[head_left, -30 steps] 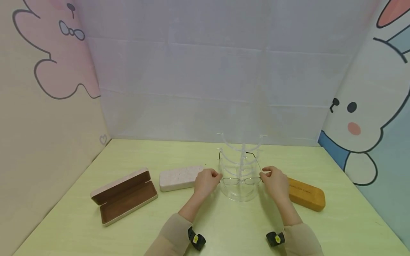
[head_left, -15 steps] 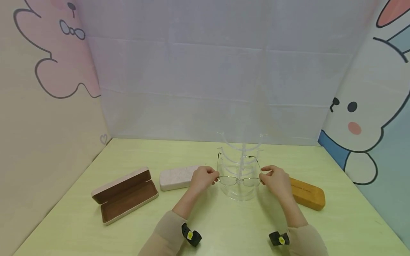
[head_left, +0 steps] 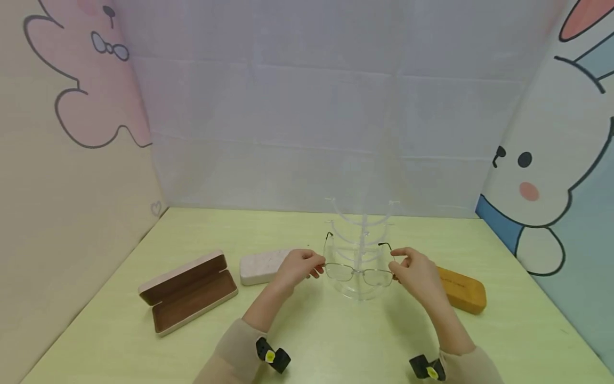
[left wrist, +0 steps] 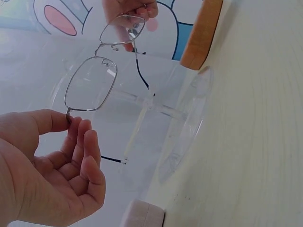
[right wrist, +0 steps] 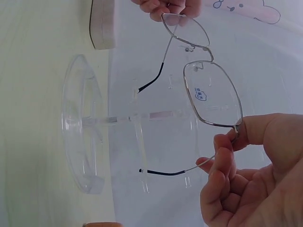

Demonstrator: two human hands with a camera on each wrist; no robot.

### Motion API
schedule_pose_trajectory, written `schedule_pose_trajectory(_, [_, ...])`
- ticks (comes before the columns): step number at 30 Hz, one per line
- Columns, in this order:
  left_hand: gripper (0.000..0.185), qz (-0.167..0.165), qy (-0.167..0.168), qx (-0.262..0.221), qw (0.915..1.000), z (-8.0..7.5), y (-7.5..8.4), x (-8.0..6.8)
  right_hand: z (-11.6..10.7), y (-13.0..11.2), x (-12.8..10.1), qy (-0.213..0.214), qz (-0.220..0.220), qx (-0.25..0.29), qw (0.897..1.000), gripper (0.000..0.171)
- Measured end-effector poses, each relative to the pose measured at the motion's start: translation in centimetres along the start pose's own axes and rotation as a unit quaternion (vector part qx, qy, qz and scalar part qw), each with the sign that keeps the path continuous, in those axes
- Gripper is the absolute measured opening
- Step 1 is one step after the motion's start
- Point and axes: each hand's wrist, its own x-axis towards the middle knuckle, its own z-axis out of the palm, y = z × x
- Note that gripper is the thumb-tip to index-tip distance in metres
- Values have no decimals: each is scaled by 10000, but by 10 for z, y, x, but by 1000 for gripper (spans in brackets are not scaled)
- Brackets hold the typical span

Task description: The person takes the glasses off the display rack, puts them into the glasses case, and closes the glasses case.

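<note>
Eyeglasses point(head_left: 339, 272) with a thin metal frame and dark temple tips are held level in front of a clear tiered display stand point(head_left: 362, 250). My left hand point(head_left: 299, 268) pinches the hinge corner on the left between thumb and index finger. At the opposite hinge my right hand point(head_left: 418, 273) pinches the frame, seen close in the right wrist view. Both temples are unfolded and point back toward the stand. In the right wrist view the lens point(right wrist: 212, 94) bears a small blue mark. Whether the temple tips touch the stand, I cannot tell.
An open glasses case point(head_left: 192, 296) with brown lining lies at the left. Partly behind my left hand is a whitish closed case point(head_left: 259, 266). A mustard-yellow case point(head_left: 462, 290) lies beyond my right hand. Cartoon-printed walls enclose the table point(head_left: 355, 341).
The eyeglasses have come toward me, away from the stand, with their temple tips moving lower. Both hands keep their pinch; the left has shifted left and both forearms have spread apart.
</note>
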Motion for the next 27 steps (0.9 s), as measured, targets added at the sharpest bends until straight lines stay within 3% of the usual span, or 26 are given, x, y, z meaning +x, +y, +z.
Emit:
schedule_pose_trajectory(5, [24,-31,-288,-237,9993,-11,2,-9,-2,-8,-10,-225,-10,173,9996,40])
schedule_pose_trajectory(11, [25,97,-463,-197,9987,-26,8,-25,-4,-18,-20,-442,-116,320,9984,39])
schedule_pose_trajectory(19, [27,280,-623,-87,9976,-43,24,-51,-8,-35,-33,-455,-184,380,9981,37])
schedule_pose_trajectory(27, [23,462,-1040,-455,9925,-61,35,-69,-13,-53,-51,-433,-282,592,9969,37])
